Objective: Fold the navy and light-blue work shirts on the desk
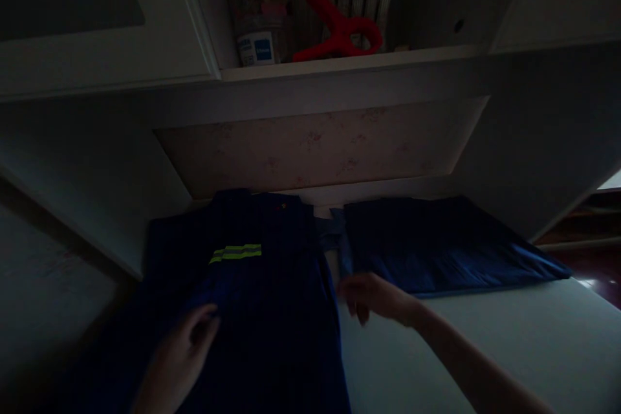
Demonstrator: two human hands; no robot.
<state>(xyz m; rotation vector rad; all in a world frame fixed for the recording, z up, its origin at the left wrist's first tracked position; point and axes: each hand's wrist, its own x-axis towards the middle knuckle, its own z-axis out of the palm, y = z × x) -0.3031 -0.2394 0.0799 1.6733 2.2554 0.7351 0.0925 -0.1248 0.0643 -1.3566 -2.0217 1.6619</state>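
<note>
A dark navy work jacket (286, 310) lies spread out, with a yellow-green and grey reflective strip (237, 252) across its chest and its collar towards the back wall. At its lower left, my left hand (182, 352) is blurred, thumb and forefinger curled together on what looks like a pinch of the navy cloth. Beside the jacket's right edge, my right hand (373, 296) hovers over the white surface. Its fingers are loosely bent and apart, and I see nothing in them. Poor light hides the jacket's lower folds.
A folded dark blue cloth (436, 246) lies on the white tabletop (475, 330) to the right. Overhead, an open shelf (349, 65) holds a red clamp (339, 29), a labelled jar (257, 48) and small boxes. Cabinet side panels stand left and right.
</note>
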